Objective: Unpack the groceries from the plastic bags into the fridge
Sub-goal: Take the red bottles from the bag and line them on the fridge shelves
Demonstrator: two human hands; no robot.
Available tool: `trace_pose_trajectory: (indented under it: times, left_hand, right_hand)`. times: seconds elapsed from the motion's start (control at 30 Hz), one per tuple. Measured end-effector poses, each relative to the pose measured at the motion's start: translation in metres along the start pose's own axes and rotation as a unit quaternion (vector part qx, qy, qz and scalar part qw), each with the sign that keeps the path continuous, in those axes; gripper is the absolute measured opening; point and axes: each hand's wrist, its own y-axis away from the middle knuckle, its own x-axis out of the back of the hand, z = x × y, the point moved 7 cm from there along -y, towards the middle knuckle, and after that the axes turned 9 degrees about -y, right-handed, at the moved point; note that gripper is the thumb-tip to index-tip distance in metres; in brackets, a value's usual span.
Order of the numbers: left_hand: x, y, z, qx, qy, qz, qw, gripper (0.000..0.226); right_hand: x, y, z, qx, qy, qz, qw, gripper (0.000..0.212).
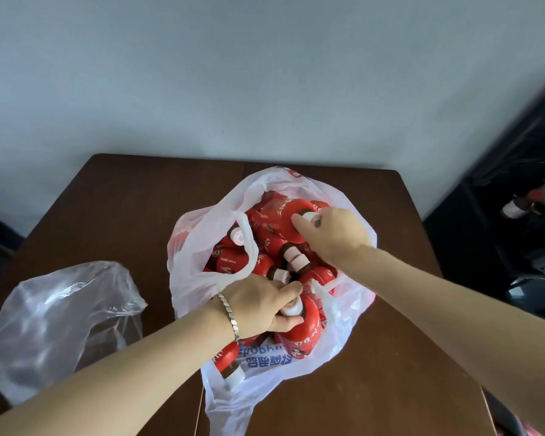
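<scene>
A white plastic bag lies open on the brown table, filled with several red bottles with white caps. My left hand, with a silver bracelet at the wrist, is closed around the capped neck of a red bottle at the near side of the bag. At the bag's far side, my right hand grips the white cap of another red bottle. More bottles lie loose between my two hands. One bottle sticks out near my left wrist.
A crumpled clear plastic bag lies on the table's left part. A dark shelf unit stands to the right with a bottle-like object on it. A pale wall rises behind the table.
</scene>
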Motion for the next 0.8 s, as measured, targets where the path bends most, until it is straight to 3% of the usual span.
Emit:
trace_pose_trajectory:
  times: [0.13, 0.3, 0.37, 0.5, 0.67, 0.8]
  left_hand:
    - [-0.003, 0.002, 0.000, -0.002, -0.030, -0.030, 0.999, 0.054]
    - [-0.005, -0.001, 0.004, 0.071, -0.046, -0.229, 0.970, 0.059]
    - [-0.006, -0.003, 0.005, 0.077, -0.060, -0.256, 0.962, 0.065]
    - [0.010, -0.011, 0.011, 0.100, -0.062, -0.250, 0.961, 0.056]
    - [0.079, -0.038, 0.018, 0.093, -0.118, -0.163, 0.975, 0.055]
    - [0.136, -0.061, 0.036, 0.045, -0.154, -0.063, 0.985, 0.048]
  right_hand:
    - [0.045, 0.026, -0.002, 0.049, 0.123, 0.023, 0.991, 0.052]
    - [0.072, 0.055, 0.010, 0.050, 0.177, 0.034, 0.982, 0.052]
    - [0.074, 0.065, 0.017, 0.044, 0.193, 0.021, 0.980, 0.052]
    - [0.090, 0.088, 0.021, 0.028, 0.210, 0.038, 0.977, 0.049]
    - [0.121, 0.122, 0.003, 0.011, 0.240, 0.111, 0.964, 0.047]
    - [0.141, 0.164, -0.003, -0.050, 0.202, 0.173, 0.963, 0.046]
